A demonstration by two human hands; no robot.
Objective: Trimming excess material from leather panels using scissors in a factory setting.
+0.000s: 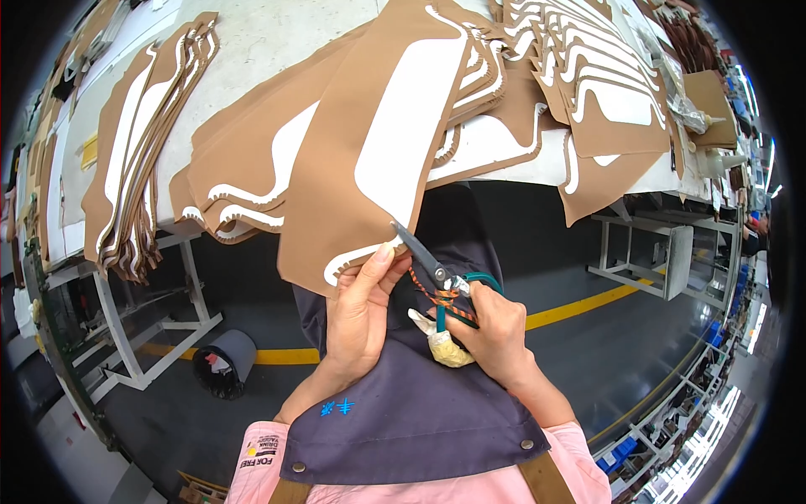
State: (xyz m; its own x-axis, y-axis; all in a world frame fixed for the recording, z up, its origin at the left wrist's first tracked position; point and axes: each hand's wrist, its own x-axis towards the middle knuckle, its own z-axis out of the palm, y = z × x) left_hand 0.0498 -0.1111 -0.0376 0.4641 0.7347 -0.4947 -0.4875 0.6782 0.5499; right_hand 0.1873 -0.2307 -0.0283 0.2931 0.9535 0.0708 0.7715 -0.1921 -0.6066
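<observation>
Head view: the left hand (pixel 363 294) pinches the near end of a brown panel (pixel 327 185) between thumb and fingers; the right hand (pixel 497 329) is wrapped round the handles of scissors (pixel 440 274). Both hands are near each other, yet apart.
Grip: the pinch sits just beside the blades, probably to steady the limp edge.
Panel: on a brown stack (pixel 231 155) at the middle of the worktop's (pixel 252 55) near edge, one end overhanging, likely for reach. Its long axis slants from that end rightward toward the far edge.
Scissors: blades point away from the person and leftward, tips over the panel's right side; how far parted, I cannot tell.
Sides: a fanned bundle (pixel 143 143) toward the worktop's left end, a layered pile (pixel 617 139) toward its right, both overhanging the near edge.
Floor: a bin (pixel 239 353), below left.
</observation>
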